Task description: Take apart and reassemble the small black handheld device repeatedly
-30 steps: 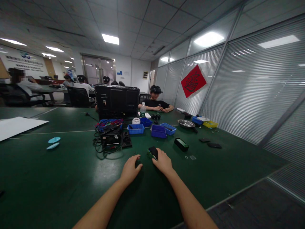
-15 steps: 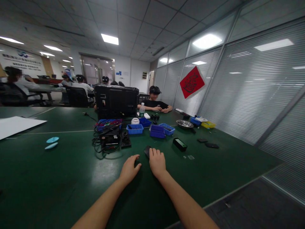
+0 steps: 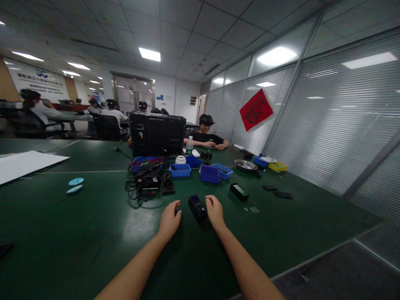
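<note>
The head view looks forward and down the table.

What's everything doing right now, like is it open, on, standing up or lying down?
Black handheld device: lying, screen up
Left hand: empty, fingers curled
Right hand: beside the device, contact unclear
Water bottle: upright, capped
Metal bowl: right way up
Red poster: hung cornerwise
Blinds: lowered
Ceiling lights: lit
</note>
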Demonstrator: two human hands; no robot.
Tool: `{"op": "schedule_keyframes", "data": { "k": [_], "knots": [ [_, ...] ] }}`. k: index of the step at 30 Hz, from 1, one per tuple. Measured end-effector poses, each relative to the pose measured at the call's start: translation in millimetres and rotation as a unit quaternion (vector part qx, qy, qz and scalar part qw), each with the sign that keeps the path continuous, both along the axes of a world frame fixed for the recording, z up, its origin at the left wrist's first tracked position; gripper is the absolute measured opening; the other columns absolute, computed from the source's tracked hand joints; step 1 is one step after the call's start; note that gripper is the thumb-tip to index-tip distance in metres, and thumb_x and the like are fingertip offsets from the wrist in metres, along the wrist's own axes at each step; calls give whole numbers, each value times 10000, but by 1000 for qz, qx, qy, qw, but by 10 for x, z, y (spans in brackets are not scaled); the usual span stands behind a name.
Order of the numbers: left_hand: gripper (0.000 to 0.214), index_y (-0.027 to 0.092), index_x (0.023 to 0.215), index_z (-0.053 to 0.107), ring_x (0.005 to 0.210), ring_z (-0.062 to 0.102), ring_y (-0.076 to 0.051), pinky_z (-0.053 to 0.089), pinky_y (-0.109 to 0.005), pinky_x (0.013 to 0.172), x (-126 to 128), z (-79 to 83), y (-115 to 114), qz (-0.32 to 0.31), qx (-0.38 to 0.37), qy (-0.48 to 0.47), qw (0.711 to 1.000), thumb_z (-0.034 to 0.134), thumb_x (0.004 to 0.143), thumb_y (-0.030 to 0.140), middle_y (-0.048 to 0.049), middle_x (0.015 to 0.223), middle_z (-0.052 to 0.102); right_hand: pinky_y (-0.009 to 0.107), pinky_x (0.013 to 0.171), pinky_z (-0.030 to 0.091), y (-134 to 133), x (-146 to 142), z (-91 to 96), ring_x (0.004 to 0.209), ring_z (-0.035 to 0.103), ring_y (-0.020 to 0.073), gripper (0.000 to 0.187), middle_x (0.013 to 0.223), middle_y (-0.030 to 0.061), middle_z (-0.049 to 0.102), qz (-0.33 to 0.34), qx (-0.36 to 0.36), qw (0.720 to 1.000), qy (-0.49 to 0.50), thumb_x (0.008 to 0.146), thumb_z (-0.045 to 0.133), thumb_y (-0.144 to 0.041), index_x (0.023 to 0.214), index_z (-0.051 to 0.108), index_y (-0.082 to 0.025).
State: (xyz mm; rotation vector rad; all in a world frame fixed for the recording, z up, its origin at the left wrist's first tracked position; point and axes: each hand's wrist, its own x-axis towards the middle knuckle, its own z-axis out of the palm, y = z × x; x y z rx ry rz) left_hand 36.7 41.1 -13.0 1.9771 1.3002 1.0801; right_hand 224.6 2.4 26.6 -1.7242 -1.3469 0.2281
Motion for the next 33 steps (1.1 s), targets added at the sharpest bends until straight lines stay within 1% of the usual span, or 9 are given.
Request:
{"op": "schedule_keyframes", "data": {
  "k": [2,5,8,10,13,16,22,27,33],
  "knots": [
    [352,185,1109,498,1007,551,-157,398,-314,908,7,15,-10,0,-8,-4,1000,468,759,199,-55,1070,600,275,708,444,57,56,-72,810,576,172,300,882,57,625,28,-51,997,56,811,344,-301,934,584,-170],
    [353,194,1128,497,1018,552,-167,393,-321,914,17,47,-30,-12,-24,-10,1000,444,798,307,-55,1080,606,263,643,472,87,-38,-158,775,597,167,280,871,52,634,86,-71,989,92,787,402,-316,939,592,-176],
    [441,195,1186,464,1077,518,-179,368,-320,942,26,66,-42,-40,-15,4,999,449,792,392,-66,1168,564,224,417,444,90,-242,-231,549,581,134,365,788,49,629,135,-104,972,165,768,429,-339,1072,522,-160],
    [519,183,1231,420,1129,477,-193,344,-328,966,33,63,-40,-44,-1,19,999,477,768,411,-80,1232,516,200,339,413,95,-356,-278,512,571,119,430,850,56,620,178,-104,953,220,739,460,-329,1132,465,-155],
    [621,155,1273,359,1168,440,-207,326,-337,980,42,41,-27,-29,9,31,999,528,727,396,-103,1275,471,196,318,416,106,-431,-321,530,579,115,427,942,72,604,213,-87,941,248,709,476,-294,1113,468,-154],
    [675,139,1283,338,1179,428,-214,321,-336,986,50,29,-27,-17,14,38,999,569,687,355,-112,1292,451,193,321,404,116,-422,-317,482,551,101,356,858,50,620,207,-78,947,235,708,457,-265,1042,511,-153],
    [636,173,1294,325,1174,440,-218,338,-339,969,37,84,-77,5,2,54,999,534,714,334,-93,1300,449,190,384,376,160,-364,-272,408,485,90,244,542,-31,547,134,-37,975,174,720,430,-247,895,568,-148],
    [633,182,1302,320,1128,485,-216,367,-314,934,25,114,-96,14,-9,52,999,532,726,333,-86,1270,486,202,447,394,192,-325,-262,435,497,101,230,501,-42,522,108,-28,981,162,687,421,-212,846,577,-154],
    [628,188,1298,330,1086,518,-210,386,-306,906,37,132,-103,22,-10,40,999,542,723,326,-82,1223,528,211,462,399,258,-265,-288,444,499,93,253,642,-2,601,107,-14,981,162,661,400,-195,833,579,-147]
  ]
}}
